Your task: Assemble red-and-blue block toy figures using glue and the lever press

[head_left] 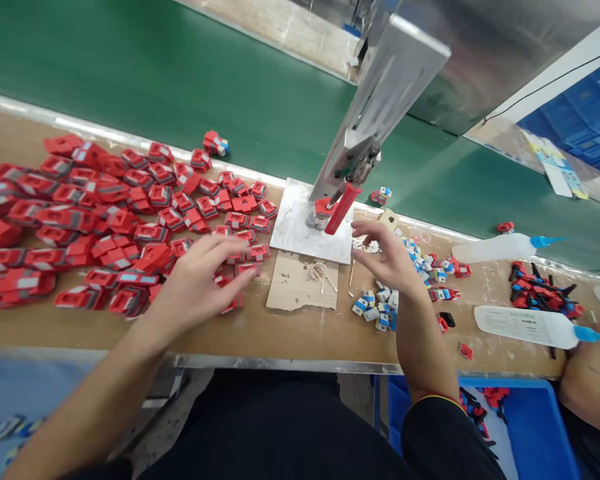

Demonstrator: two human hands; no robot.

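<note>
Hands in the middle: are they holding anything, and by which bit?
Nothing seems held. The left hand is open over the red pieces, and the right hand is open by the metal plate.

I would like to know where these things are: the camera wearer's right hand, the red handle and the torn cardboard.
Right hand (394, 259): head view, on the back of the hand.
Red handle (344, 209): head view, middle of its grip.
Torn cardboard (296, 285): head view, on its bare surface.
</note>
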